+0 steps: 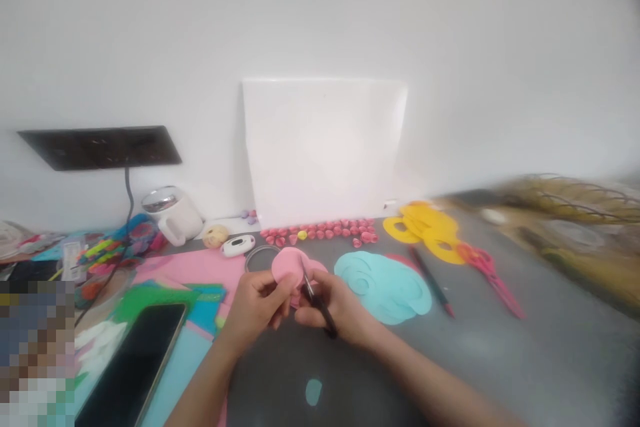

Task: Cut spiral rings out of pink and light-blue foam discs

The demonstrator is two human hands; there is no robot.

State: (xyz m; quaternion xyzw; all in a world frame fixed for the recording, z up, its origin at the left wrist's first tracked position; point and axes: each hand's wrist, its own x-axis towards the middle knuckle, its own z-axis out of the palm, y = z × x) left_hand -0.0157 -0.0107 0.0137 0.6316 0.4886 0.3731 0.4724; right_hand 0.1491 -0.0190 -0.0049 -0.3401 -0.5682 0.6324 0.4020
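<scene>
My left hand [263,300] pinches a round pink paper disc [289,265] by its lower edge. In my right hand [340,303] is a pair of black-handled scissors [320,307], with the blades up against the right side of the disc. Behind the blades, more pink paper shows, partly hidden by the hands. To the right of my right hand lies a pile of light blue paper circles [385,287]. A row of small red rolled paper pieces [325,232] runs behind the disc, with one small yellow piece [302,235] among them.
Yellow paper circles [425,223], a dark pencil [433,283] and pink scissors [495,280] lie to the right. A phone [137,360] rests on coloured paper sheets at left, near a white mug [177,217]. A white board [325,153] leans against the wall.
</scene>
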